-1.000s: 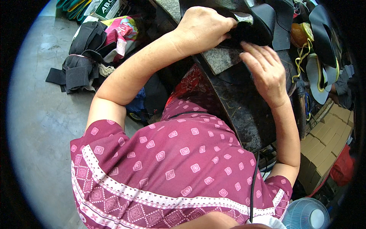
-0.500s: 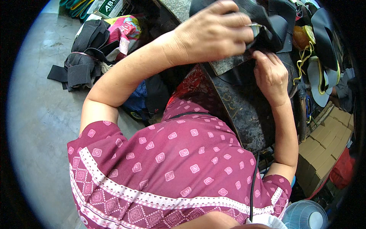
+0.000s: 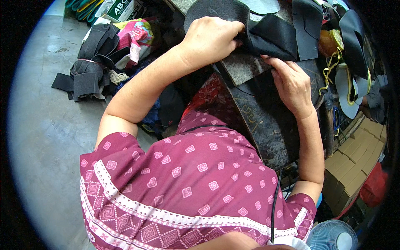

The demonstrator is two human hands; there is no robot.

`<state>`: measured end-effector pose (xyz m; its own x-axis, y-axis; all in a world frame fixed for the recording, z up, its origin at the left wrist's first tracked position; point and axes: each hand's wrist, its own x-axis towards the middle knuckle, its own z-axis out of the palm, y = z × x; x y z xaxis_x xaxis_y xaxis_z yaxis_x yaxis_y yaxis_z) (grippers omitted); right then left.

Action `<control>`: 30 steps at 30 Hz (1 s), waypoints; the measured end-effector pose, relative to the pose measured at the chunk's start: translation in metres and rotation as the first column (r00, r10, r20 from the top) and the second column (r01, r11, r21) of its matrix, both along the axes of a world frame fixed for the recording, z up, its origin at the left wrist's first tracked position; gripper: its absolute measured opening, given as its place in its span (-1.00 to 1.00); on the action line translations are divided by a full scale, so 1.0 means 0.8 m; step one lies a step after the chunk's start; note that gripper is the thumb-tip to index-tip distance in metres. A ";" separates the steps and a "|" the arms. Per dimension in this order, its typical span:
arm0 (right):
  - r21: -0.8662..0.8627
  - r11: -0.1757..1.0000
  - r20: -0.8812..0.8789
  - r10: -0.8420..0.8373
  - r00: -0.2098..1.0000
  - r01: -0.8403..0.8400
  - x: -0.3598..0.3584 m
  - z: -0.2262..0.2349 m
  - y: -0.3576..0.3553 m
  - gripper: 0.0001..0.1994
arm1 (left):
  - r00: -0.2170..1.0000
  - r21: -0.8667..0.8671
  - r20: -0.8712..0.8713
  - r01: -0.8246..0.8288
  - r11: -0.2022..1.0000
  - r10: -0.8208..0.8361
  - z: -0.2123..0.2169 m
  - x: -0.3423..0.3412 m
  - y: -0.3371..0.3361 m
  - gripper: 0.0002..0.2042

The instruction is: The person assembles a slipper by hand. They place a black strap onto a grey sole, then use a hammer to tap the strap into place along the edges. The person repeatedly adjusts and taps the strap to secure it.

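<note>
At the top of the head view, both my hands hold what looks like a black slipper over a stone slab. Its rounded, sole-like part lies on the left, and its broad folded band is on the right. My left hand is closed on the edge between these parts, thumb and fingers pinching it. My right hand pinches the band's lower edge with its fingertips; the thumb is partly hidden. Under the slipper, the grey slab shows a bare corner. A flat black piece lies beside the band.
The slab rests on a dark, worn worktable. Grey soles with yellow edging and a yellow cord are at the right. Below them stand cardboard pieces and a fan. Bundled black strips sit at the left.
My left hand has moved left and down, from a blurred sweep over the slipper to a pinch on its edge. The slipper has turned and spread out leftward. My right hand has shifted slightly left.
</note>
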<state>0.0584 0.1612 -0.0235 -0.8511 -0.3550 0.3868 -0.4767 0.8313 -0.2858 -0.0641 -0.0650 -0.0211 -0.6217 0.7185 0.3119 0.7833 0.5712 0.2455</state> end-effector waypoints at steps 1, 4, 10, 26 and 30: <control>0.001 1.000 0.012 -0.020 1.000 0.020 0.000 -0.002 -0.002 -0.65 | 1.000 -0.013 0.022 0.008 1.000 -0.008 0.001 -0.001 0.001 -0.76; -0.022 1.000 -0.019 -0.007 1.000 0.006 -0.002 -0.005 -0.009 -0.66 | 0.998 -0.052 0.064 -0.005 0.999 0.008 0.005 -0.004 0.002 -0.81; -0.092 0.995 -0.011 0.043 0.999 -0.044 -0.006 -0.008 -0.023 -0.68 | 0.997 0.015 0.070 0.032 0.999 -0.033 0.010 -0.004 0.004 -0.73; -0.051 0.999 0.020 0.012 1.000 -0.011 -0.026 0.005 -0.016 -0.72 | 0.984 -0.203 -0.090 0.131 0.970 -0.152 0.056 -0.022 0.007 -0.66; -0.012 0.998 -0.022 0.066 0.998 -0.067 -0.035 0.009 -0.016 -0.72 | 0.977 -0.291 -0.161 0.090 0.952 -0.142 0.063 0.000 -0.022 -0.65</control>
